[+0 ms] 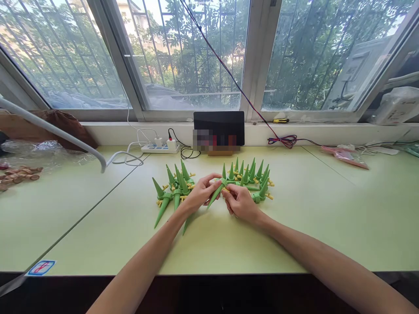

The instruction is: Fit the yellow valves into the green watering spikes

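A green plant watering spike [216,195] is held over the middle of the table, its tip slanting down to the left. My left hand [202,190] is closed around its collar. The thumb and fingers of my right hand [240,201] pinch a small yellow valve [225,189] at the spike's side; how far it sits in the collar is hidden. Left of my left hand stands or lies a group of similar green spikes [176,194] with yellow valves. Behind and right of my right hand is another group of green spikes [252,175], mostly points up.
A dark-screened tablet [219,126] leans at the back by the window. To its left lie a white power strip [159,148] and cables. A coiled red-blue cable [283,140] and a pink plastic bag [347,156] are at the back right. A white tube [59,128] juts in from the left.
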`<action>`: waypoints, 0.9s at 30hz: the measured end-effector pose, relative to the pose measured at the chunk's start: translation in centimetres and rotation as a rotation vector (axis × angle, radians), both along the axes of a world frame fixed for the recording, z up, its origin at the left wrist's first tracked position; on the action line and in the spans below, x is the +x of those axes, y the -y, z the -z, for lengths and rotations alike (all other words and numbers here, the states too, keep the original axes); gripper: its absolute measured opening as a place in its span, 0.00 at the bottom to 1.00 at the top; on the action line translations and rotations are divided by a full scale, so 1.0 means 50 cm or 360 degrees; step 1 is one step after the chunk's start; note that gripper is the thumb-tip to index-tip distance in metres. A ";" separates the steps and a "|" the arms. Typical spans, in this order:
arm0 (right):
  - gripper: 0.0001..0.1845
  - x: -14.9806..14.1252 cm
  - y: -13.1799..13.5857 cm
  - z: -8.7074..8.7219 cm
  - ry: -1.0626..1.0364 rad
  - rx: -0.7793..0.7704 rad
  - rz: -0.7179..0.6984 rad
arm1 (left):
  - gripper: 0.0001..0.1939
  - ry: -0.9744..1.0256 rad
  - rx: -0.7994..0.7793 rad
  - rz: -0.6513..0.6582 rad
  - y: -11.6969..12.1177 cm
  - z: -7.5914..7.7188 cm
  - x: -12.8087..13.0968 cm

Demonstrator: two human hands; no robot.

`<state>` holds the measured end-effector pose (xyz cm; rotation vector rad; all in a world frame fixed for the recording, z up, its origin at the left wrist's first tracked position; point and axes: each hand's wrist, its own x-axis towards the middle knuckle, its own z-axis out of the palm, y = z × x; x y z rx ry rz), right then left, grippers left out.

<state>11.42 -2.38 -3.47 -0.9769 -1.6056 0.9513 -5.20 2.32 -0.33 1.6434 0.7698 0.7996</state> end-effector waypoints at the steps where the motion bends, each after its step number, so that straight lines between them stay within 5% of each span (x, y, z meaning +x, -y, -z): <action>1: 0.20 0.000 -0.001 0.000 -0.0057 -0.0054 -0.0038 | 0.24 0.0003 -0.0003 0.0003 0.000 0.000 0.000; 10: 0.20 0.007 -0.018 0.002 -0.0880 -0.0867 -0.0633 | 0.26 0.0010 0.0000 -0.0021 -0.001 -0.001 0.001; 13: 0.20 0.010 -0.020 0.003 -0.0962 -0.0969 -0.0700 | 0.26 0.0014 0.0016 -0.0019 -0.001 -0.001 0.002; 22: 0.19 -0.002 0.003 -0.002 -0.0189 -0.0191 -0.0134 | 0.25 0.0007 0.0008 -0.0009 -0.003 0.002 -0.001; 27: 0.19 -0.001 0.000 0.002 -0.0204 -0.0201 -0.0154 | 0.25 0.0016 0.0009 0.0007 -0.007 0.007 -0.001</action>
